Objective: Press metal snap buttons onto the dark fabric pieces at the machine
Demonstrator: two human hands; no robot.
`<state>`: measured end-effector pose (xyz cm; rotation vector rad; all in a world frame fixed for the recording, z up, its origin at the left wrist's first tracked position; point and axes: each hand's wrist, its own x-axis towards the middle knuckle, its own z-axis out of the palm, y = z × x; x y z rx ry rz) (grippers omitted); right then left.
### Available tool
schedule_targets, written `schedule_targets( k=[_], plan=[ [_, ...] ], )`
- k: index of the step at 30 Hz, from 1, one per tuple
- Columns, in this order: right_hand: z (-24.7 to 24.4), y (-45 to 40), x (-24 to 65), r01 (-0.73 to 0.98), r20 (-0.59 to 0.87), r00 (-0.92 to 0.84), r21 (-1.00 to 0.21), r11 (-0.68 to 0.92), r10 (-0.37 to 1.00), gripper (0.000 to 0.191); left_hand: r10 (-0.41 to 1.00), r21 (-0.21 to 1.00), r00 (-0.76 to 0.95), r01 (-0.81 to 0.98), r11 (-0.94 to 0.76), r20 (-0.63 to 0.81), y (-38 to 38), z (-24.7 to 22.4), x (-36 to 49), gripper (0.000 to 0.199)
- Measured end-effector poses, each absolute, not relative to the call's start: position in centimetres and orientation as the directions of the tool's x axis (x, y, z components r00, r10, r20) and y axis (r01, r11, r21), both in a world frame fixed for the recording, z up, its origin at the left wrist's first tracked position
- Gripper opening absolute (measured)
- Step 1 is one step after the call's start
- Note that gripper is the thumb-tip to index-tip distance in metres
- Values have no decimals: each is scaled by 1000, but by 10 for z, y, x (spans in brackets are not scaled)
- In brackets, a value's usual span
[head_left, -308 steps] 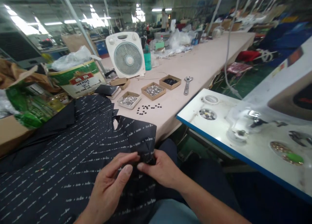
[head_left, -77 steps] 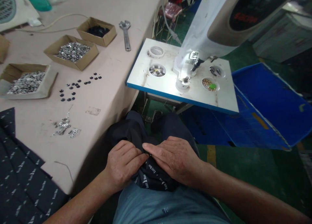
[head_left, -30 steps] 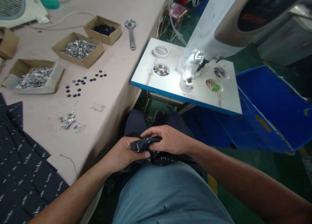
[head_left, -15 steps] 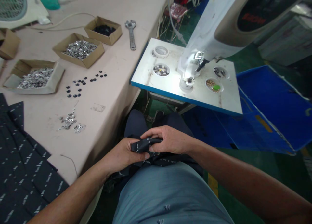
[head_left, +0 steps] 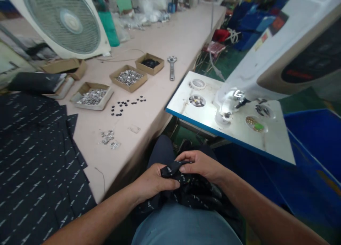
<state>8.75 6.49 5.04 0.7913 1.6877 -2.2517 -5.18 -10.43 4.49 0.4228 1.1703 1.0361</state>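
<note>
Bunched in my lap is a black printed fabric piece with small white lettering. My left hand is closed on a folded edge of it, thumb lying on top. Close beside it, my right hand pinches the same fold between thumb and fingers. The underside of the fabric and some fingertips are hidden. Just beyond my hands stands a white machine over a white board with a blue edge. Round wells in the board hold small metal parts.
On the table at left are a stack of black printed fabric, boxes of metal snaps, a box of black caps, loose black caps, loose metal rings, a wrench and a fan. A blue bin stands right.
My view has tilted up and turned left, bringing the whole fan and more of the table into sight. Both hands keep hold of the fabric fold in my lap.
</note>
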Motion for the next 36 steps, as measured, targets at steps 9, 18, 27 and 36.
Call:
schedule_targets(
  k=[9, 18, 27, 36],
  plan=[
    [75, 96, 43, 299, -296, -928, -954, -20, 226, 49, 913, 913, -2, 1, 407, -407, -109, 24, -39, 19],
    [68, -2, -106, 2, 29, -999, -693, 721, 31, 16, 928, 866, 35, 373, 332, -371, -112, 21, -35, 13],
    [48, -6, -136, 44, -17, -999, -524, 851, 41, 17, 958, 881, 46, 406, 242, -284, -111, 17, -42, 14],
    [48, 1, -139, -12, -21, -999, -608, 794, -32, 18, 970, 875, 55, 446, 189, -238, -110, 18, -46, 17]
  ],
)
